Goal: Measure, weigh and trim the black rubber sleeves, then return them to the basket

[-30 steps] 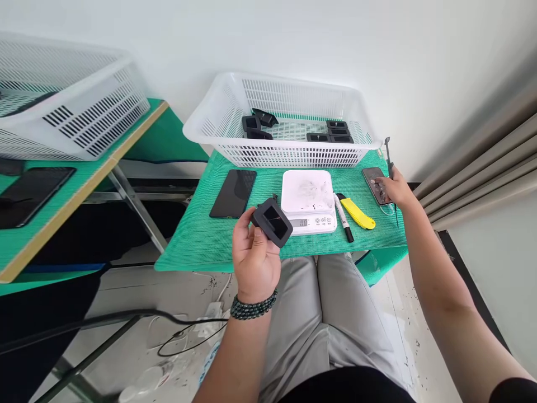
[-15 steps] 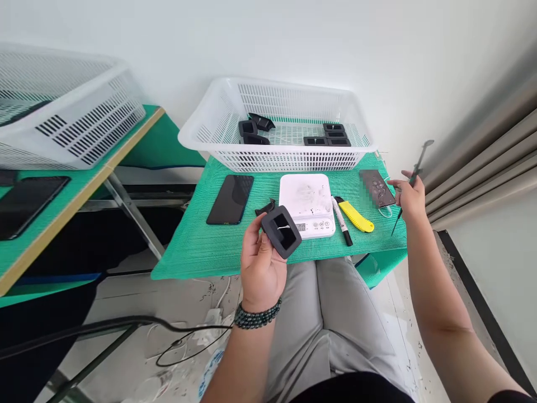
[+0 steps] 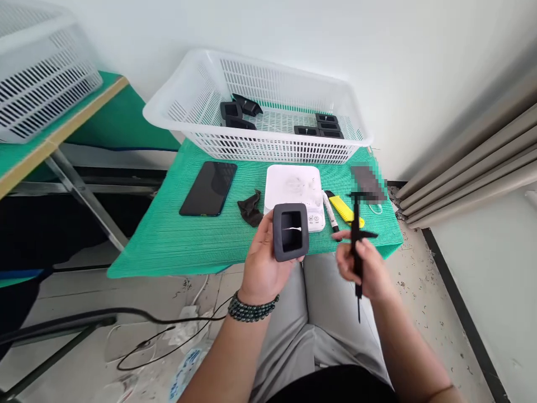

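My left hand [image 3: 266,263] grips a black rectangular frame-like part [image 3: 278,240] with a deep opening facing me; a thin white streak shows inside it. A dark bead bracelet circles that wrist. My right hand [image 3: 364,266] is closed around a black caliper [image 3: 356,246], held upright with its jaws at the top and a thin rod sticking out below. The caliper stands to the right of the black part, apart from it. Behind the left hand lies a white digital scale [image 3: 292,184], partly covered by the held part.
A white plastic basket [image 3: 268,140] at the back holds several similar black parts [image 3: 327,126]. On the green mesh cloth [image 3: 168,246] lie a smartphone [image 3: 208,188], a crumpled black piece [image 3: 250,209], a marker [image 3: 330,210], a yellow cutter [image 3: 342,208] and a pixelated dark device [image 3: 369,182].
My right hand has brought the caliper from the table's right edge in toward the left hand and turned it upright. The black part has been turned to face me more squarely. The view has shifted.
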The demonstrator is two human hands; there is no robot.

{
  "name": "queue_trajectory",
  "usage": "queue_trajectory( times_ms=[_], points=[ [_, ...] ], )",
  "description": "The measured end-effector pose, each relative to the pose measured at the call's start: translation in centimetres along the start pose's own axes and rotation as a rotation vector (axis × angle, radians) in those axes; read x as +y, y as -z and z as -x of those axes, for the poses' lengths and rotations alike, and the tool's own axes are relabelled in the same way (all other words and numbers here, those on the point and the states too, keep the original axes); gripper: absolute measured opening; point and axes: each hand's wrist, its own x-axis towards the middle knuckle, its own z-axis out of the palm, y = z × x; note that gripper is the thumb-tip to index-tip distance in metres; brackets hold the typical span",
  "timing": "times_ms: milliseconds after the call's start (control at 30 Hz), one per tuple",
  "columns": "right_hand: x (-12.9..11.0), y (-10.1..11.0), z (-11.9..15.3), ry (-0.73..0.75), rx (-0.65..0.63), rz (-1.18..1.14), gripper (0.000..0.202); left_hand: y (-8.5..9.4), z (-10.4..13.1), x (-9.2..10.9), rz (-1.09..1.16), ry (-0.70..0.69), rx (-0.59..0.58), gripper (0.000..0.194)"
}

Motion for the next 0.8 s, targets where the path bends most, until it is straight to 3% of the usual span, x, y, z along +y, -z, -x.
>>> queue_trajectory(
  times_ms=[100,233,433,600,800],
  points=[
    [1.6,-2.0,1.3,-0.133,-0.206,-0.001,0.06,-0.6,0.2,-0.4,-0.015,0.029,0.033,0.038],
    [1.6,-3.2,1.6,-0.178,-0.251,-0.066,0.057,-1.1,0.8,-0.3,-0.036,0.059,0.027,0.042],
    [0.6,-2.5,1.2,-0.115,-0.169,-0.16,0.046,-0.7,1.6,0.4,0.021,0.034,0.008,0.039],
    [0.1,-1.9,2.0,0.006,0.0,-0.047,0.035,-0.8,2.3,0.9,0.027,0.027,-0.004,0.037],
    [-0.1,-0.9,3.4,0.117,0.028,0.134,0.036,-1.4,3.1,0.7,0.015,0.028,-0.036,0.027]
  ],
)
